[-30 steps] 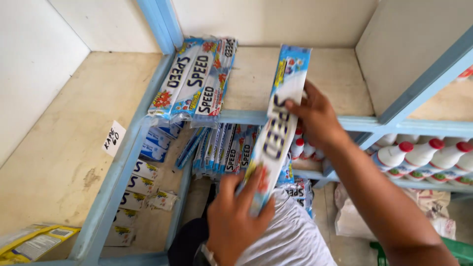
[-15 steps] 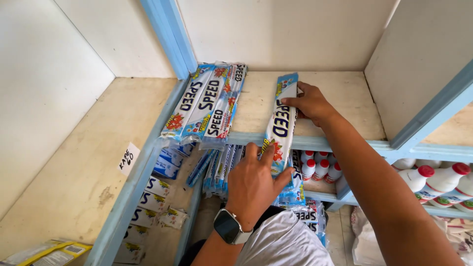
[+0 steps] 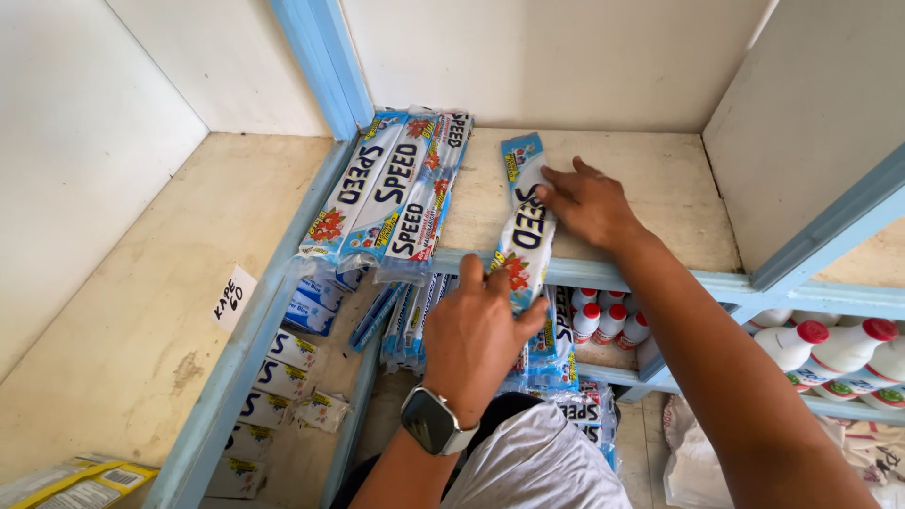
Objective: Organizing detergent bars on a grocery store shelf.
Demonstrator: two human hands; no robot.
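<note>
— Where is there room on that upper shelf?

— To the right of the long blue sachet pack the wood lies bare as far as the white side panel. A hand can pass there.

— And on the left?

— The stack of blue packs fills that side, tight against the blue upright post. Only a narrow strip of wood shows between the stack and the single pack.

— What blocks the front edge?

— The left hand grips the pack's lower end there, and the right hand presses its upper part, the forearm crossing the ledge.

— Below?

— Crowded: hanging sachet strips and white bottles with red caps.
</note>
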